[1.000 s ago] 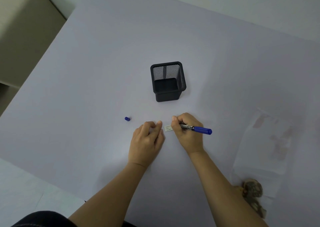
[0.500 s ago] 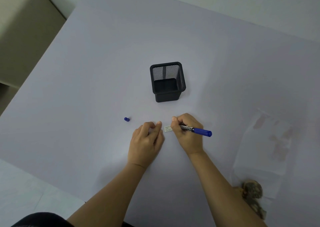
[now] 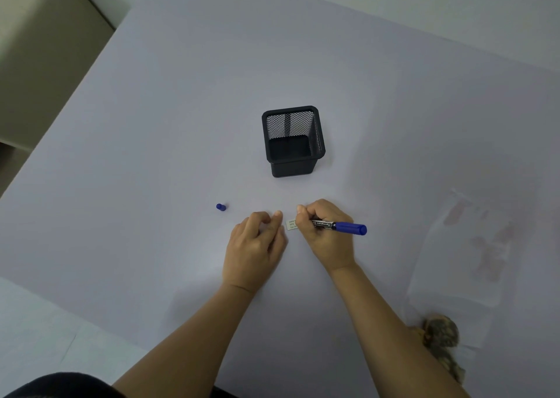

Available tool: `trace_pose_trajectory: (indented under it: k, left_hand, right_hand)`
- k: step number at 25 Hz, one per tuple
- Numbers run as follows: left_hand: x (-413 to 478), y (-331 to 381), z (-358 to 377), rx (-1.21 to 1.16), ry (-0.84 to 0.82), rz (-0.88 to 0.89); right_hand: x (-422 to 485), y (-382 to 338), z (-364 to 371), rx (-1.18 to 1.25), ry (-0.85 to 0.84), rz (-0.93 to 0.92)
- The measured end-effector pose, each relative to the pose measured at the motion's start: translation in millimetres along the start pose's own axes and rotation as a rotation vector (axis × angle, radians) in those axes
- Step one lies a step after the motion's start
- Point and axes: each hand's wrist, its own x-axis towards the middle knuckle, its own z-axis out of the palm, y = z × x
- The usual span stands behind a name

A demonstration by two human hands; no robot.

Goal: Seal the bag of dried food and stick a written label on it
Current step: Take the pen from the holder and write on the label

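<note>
Across the last second almost nothing has shifted: the right hand [image 3: 325, 234] remains closed around the blue permanent marker [image 3: 339, 225], with its tip end hidden under the fingers at the small white label [image 3: 291, 224], and the marker's tail points toward the right edge of the tabletop [image 3: 151, 155]. The left hand [image 3: 254, 249] remains loosely curled, grasping nothing, with its fingertips [image 3: 277, 215] resting on the surface just beside the label's left end; whether they touch the label cannot be told. The label lies near the middle of the tabletop, on the near side of the black mesh pen holder [image 3: 293, 141]. The marker cap [image 3: 221, 207] lies apart, toward the left edge. The clear bag of dried food [image 3: 472, 255] lies well apart near the right edge, with dark dried pieces [image 3: 441, 335] at its near end. The unchanged pose indicates, as a judgement, that writing is in progress; the label is not yet stuck on, and whether the bag is sealed cannot be told.
</note>
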Motion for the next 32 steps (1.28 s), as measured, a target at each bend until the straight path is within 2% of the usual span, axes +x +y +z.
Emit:
trace_pose_trajectory:
  k: [32]
  left_hand:
    - [-0.2, 0.2, -2.0, 0.000, -0.025, -0.007]
  right_hand:
    - [-0.6, -4.2, 0.2, -0.074, 0.067, -0.034]
